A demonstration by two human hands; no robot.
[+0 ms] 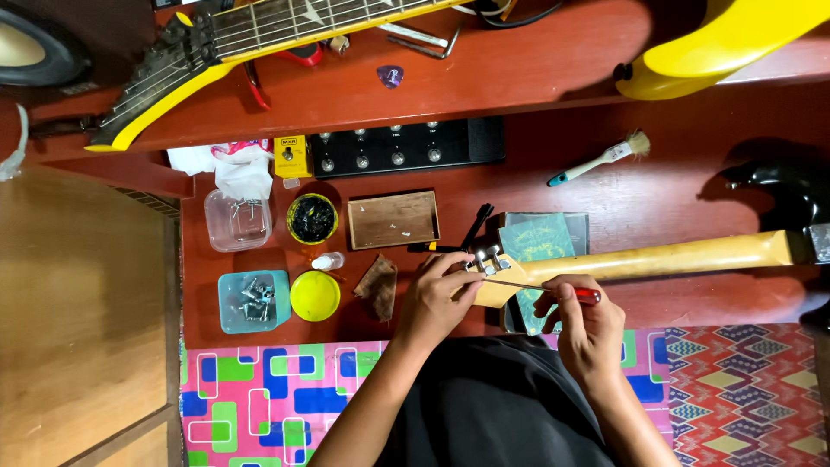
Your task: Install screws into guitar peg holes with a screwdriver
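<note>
- Guitar headstock [497,281] lies face-down on the red tabletop [674,186], pale neck [666,257] running right toward the black body [791,203].
- Left hand [437,298] curled on the headstock's end, fingertips at a silver tuning machine [488,257].
- Right hand [584,324] pinches a red-handled screwdriver [540,287]; its tip seems to meet the tuner, contact unclear.
- Nearby to the left: yellow lid [315,295], blue tray of metal parts [251,300].

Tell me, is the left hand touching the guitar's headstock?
Touching. The head view shows the left hand resting its fingers on the headstock, by the metal tuner.
</note>
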